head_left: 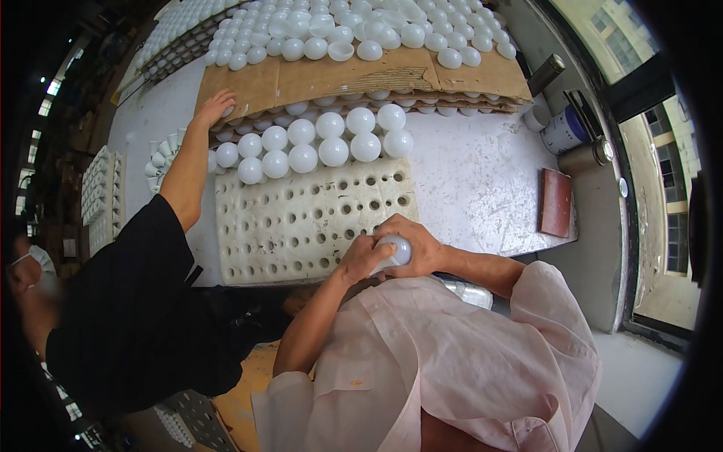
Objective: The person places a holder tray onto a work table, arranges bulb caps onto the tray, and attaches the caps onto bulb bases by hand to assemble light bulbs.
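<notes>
A white light bulb (pixel 397 251) with a rounded dome is gripped close to my body, between both hands. My left hand (pixel 360 258) is closed on it from the left, the thumb lying across it. From the right, my right hand (pixel 414 239) wraps round it, and the fingers of both hands hide its lower part. Just beyond my hands lies a pale tray (pixel 305 218) with rows of holes. Two rows of white bulbs (pixel 303 158) stand along the tray's far side.
Many white domes (pixel 369 50) sit on stacked cardboard (pixel 301 79) at the back. A co-worker's hand (pixel 215 109) reaches to the cardboard's left edge. White cone-shaped parts (pixel 160 157) lie left. A red-brown notebook (pixel 555 202) and a metal flask (pixel 586 157) are on the right.
</notes>
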Demonstrator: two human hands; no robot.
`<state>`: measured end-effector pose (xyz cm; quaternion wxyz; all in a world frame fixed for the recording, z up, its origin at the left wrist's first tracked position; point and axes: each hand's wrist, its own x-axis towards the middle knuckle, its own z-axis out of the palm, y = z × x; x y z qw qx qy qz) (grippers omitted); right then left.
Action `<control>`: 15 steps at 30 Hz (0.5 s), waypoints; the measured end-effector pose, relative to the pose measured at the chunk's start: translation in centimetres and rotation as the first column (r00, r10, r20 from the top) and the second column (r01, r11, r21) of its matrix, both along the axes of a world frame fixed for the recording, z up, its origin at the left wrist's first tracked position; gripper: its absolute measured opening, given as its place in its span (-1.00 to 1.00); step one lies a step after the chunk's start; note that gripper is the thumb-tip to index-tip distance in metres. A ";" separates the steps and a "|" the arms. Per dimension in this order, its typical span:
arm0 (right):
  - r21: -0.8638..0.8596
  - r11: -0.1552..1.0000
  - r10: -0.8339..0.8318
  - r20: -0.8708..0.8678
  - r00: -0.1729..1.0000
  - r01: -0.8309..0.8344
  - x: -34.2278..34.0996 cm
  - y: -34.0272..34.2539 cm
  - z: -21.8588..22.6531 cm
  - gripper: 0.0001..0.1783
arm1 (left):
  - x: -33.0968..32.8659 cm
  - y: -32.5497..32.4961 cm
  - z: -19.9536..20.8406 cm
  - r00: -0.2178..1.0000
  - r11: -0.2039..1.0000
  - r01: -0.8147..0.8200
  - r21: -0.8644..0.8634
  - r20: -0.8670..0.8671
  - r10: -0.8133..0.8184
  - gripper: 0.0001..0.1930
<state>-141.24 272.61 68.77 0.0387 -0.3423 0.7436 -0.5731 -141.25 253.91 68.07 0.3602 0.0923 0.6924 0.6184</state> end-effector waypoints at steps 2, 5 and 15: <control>0.081 0.997 -0.037 0.238 0.971 0.018 -0.4 0.0 -0.4 -0.07 | -0.6 0.4 -1.9 0.840 0.935 -0.210 0.286 0.541 0.023 -0.47; 0.012 0.988 -0.146 0.383 0.912 0.153 -0.1 -0.2 -2.3 0.10 | -0.8 1.1 -4.3 0.696 0.822 -0.413 0.392 0.718 0.008 -0.38; 0.064 0.968 -0.226 0.632 0.742 0.241 -0.7 -1.3 -2.6 -0.08 | -1.0 0.3 -6.6 0.606 0.716 -0.503 0.484 0.788 -0.108 -0.27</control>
